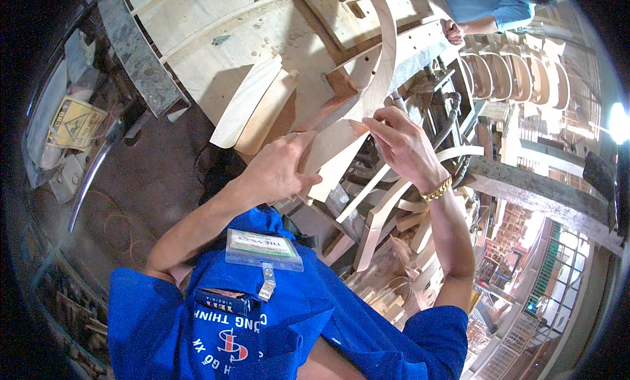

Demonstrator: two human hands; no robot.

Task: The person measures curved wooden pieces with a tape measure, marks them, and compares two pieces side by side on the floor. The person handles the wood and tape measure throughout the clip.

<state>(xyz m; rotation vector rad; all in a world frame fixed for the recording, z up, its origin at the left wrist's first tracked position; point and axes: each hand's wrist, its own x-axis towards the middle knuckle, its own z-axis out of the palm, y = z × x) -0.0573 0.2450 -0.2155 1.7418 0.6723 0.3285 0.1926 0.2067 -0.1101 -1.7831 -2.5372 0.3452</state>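
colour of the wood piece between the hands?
The wood piece is pale beige; it shows in the head view, the only one here.

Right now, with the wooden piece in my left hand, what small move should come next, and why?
I'd probably feel along the upper end of the wooden piece with your right hand: its fingertips are at that end, while your left hand has the piece in its grip lower down.

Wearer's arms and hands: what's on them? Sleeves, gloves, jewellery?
Short, plain royal-blue sleeves, left and right; bare forearms. Left hand and right hand ungloved. Gold-coloured chain bracelet on the right wrist; none on the left.
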